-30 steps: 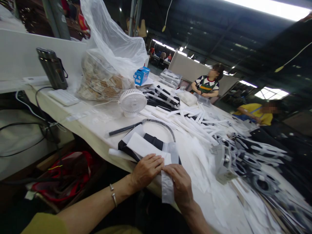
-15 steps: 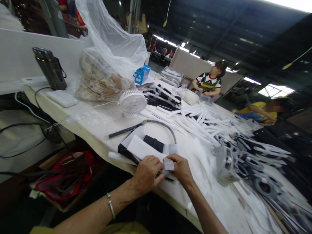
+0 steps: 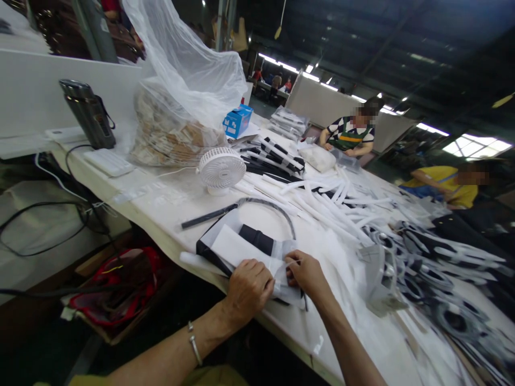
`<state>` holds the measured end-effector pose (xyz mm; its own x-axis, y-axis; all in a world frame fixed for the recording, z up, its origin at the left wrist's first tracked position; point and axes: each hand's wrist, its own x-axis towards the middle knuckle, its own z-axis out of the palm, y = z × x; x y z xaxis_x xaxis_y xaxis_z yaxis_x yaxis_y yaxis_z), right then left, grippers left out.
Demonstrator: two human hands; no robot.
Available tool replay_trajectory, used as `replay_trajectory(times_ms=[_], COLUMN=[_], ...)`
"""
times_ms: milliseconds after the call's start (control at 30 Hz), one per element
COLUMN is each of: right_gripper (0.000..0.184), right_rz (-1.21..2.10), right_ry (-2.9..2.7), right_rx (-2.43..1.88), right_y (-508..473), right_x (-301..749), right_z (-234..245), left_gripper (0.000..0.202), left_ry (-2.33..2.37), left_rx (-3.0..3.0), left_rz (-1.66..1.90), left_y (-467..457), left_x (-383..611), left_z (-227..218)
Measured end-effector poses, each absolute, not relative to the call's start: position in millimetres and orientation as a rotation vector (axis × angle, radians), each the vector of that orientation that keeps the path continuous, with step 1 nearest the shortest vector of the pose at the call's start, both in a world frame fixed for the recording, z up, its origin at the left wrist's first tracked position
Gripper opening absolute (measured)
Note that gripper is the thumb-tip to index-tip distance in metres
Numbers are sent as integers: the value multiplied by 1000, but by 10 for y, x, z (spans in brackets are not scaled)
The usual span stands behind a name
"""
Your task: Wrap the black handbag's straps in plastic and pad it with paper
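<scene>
Near the table's front edge lies a black fabric item (image 3: 257,239) with a flat white sheet (image 3: 236,247) over part of it. A black strap or tube (image 3: 277,206) loops behind it. My left hand (image 3: 249,287) is closed, its fingers curled at the edge of a thin translucent wrap (image 3: 284,289) on the item. My right hand (image 3: 303,272) pinches the same wrap at its right side, thumb and forefinger together. The wrap hangs between both hands and partly covers the item's near end. What lies under my left palm is hidden.
A white fan (image 3: 222,169), a blue box (image 3: 237,121), a plastic bag of small packets (image 3: 169,128) and a dark flask (image 3: 87,115) stand behind. White strips (image 3: 317,209) and grey-black pieces (image 3: 454,321) cover the right side. Two people (image 3: 350,134) work across the table.
The small white folded piece between my hands is now spread into a wider translucent sheet. My right hand has shifted slightly right, and my left fingers have curled in. The view has turned slightly.
</scene>
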<state>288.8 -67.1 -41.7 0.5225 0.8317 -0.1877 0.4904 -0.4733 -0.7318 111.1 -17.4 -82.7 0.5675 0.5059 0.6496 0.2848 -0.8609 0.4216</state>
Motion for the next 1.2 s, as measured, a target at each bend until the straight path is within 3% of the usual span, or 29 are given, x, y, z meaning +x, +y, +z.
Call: replay_trajectory(times_ms=[100,467,767,1200], right_gripper=[9,7,28,26], right_rz=[687,745,1105,1120], right_ry=[-1186,-1286,-988,-684], right_rx=[-2175,-2147,-1893,-1835], right_y=[-630,-598,-699,-690], right_x=[2887,2929,2926,2964], right_z=[-429,-351,-342,-556], left_gripper=[17,15,18,15], left_ry=[636,620,614,606], left_rx=[2519,2532,2566,2543], left_rz=[1201,1198,1159,1235], left_y=[-179,-183,-174,-192], left_x=[1099,1072,1078,1088], left_z=[-846,-869,-870,-789])
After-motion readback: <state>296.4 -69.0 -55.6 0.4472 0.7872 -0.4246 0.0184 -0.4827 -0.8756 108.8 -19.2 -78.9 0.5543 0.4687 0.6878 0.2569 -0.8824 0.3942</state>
